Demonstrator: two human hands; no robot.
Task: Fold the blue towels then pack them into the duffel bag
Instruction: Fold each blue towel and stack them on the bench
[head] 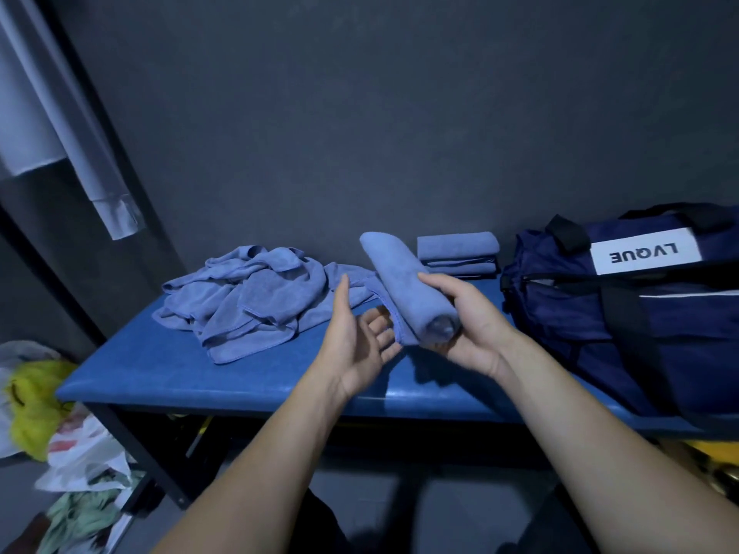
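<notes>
My right hand [468, 325] holds a rolled blue towel [404, 285] above the blue padded bench [168, 369], fingers curled round its near end. Beside the roll, my left hand [360, 337] is open, palm turned toward it, fingers near its loose edge. A heap of unfolded blue towels [248, 297] lies on the bench to the left. A small stack of folded blue towels [458, 253] sits at the back by the wall. The navy duffel bag [624, 313] with a white label stands on the right end of the bench.
A dark wall runs behind the bench. Plastic bags and yellow and green cloth [60, 425] lie on the floor at the left. Pale fabric [60, 125] hangs at the upper left. Something yellow [716, 461] shows under the bench at the right.
</notes>
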